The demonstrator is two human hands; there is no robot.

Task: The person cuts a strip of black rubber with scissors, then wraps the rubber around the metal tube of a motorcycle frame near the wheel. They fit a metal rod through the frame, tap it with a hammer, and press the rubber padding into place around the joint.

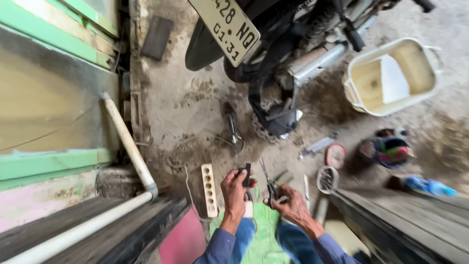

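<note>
Left hand (234, 188) grips black strip (246, 174) | right hand (291, 204) grips scissors (268, 180) | bare floor (195, 102) ahead, motorcycle (283, 58) beyond

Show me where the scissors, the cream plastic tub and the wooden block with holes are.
scissors (268, 182), head view, on the blades above the right hand.
cream plastic tub (362, 100), head view, on its near wall.
wooden block with holes (209, 189), head view, on its middle.

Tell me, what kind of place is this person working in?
Probably a small roadside or home motorbike repair spot. A motorcycle stands on a stained concrete floor, tools and parts lie scattered near a cream plastic tub, and the right hand holds scissors.
</note>
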